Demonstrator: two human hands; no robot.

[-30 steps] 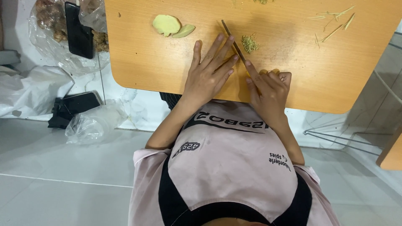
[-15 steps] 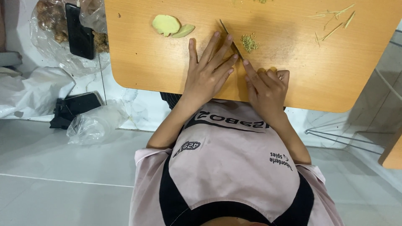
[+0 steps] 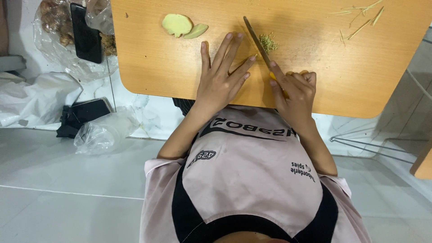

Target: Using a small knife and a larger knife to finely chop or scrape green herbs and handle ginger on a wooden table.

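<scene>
Wooden board (image 3: 180, 67); knife (image 3: 256, 40) shifted left

The cutting board (image 3: 180, 67) filling the upper frame looked like smooth, matt, light wood. The knife (image 3: 257, 41) blade at upper centre was dull metal. Crinkled clear plastic bags (image 3: 101, 132) at left looked glossy, and the floor tiles (image 3: 58, 202) were smooth.

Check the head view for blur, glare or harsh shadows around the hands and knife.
Head view: sharp, no motion blur on the left hand, right hand or knife. Light is soft and even, with only faint shadows under the fingers on the board. Mild sheen on the plastic bag; no glare hides anything.
</scene>
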